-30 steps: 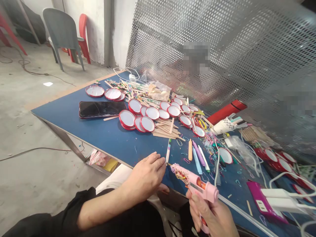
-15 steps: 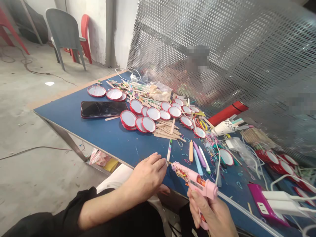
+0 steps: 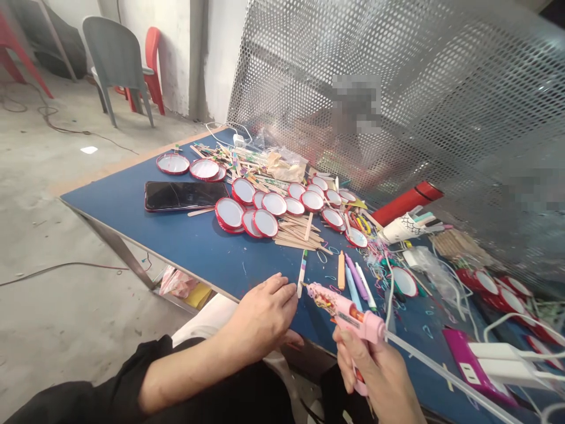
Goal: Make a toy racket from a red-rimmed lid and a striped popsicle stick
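My right hand [image 3: 375, 365] is wrapped round the handle of a pink hot glue gun [image 3: 348, 312], whose nozzle points left. The nozzle tip is at the lower part of a craft stick [image 3: 302, 275] with green and purple bands at its far end; I cannot tell whether they touch. The stick lies on the blue table [image 3: 194, 247]. My left hand [image 3: 269, 303] rests at the table's near edge, fingers bent beside the stick's near end. Its thumb is lower down, apart from the fingers, and nothing shows in its grasp.
Several red-rimmed lids [image 3: 273, 204], loose craft sticks [image 3: 295, 232] and a phone [image 3: 185, 195] lie beyond my hands. Several markers [image 3: 351, 277] lie near the glue gun. A purple power strip [image 3: 472, 365] with white plugs is at right. A perforated metal panel [image 3: 300, 65] stands behind.
The glue gun has shifted slightly left and upward, its nozzle moving a little up along the stick. My left hand has stayed in place.
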{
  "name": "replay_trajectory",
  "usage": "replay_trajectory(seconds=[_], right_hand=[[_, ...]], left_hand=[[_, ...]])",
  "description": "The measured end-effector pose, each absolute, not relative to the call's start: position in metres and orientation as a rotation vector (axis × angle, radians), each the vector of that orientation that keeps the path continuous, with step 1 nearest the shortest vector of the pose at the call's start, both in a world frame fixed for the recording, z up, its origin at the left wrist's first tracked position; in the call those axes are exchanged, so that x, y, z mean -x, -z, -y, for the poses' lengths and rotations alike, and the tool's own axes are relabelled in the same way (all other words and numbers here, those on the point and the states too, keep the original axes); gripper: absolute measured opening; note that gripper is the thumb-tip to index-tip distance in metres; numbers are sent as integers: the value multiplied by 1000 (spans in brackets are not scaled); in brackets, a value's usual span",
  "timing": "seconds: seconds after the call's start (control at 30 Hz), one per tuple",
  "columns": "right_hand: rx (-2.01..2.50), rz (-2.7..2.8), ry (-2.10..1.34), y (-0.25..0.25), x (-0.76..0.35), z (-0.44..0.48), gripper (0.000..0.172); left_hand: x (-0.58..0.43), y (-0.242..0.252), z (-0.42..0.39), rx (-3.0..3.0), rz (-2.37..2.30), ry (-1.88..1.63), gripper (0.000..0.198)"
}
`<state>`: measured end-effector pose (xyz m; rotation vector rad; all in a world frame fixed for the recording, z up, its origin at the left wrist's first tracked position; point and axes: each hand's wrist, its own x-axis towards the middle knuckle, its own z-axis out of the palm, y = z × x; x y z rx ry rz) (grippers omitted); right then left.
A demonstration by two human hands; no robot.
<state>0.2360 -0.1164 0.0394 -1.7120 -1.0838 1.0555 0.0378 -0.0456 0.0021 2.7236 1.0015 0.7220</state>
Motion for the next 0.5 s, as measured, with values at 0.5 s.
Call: replay_trajectory(seconds=[0.5], right_hand=[[1664, 1003, -1037, -40, -236, 98, 55]], left_hand=[[-38, -3, 46, -2760, -1000, -779, 69]])
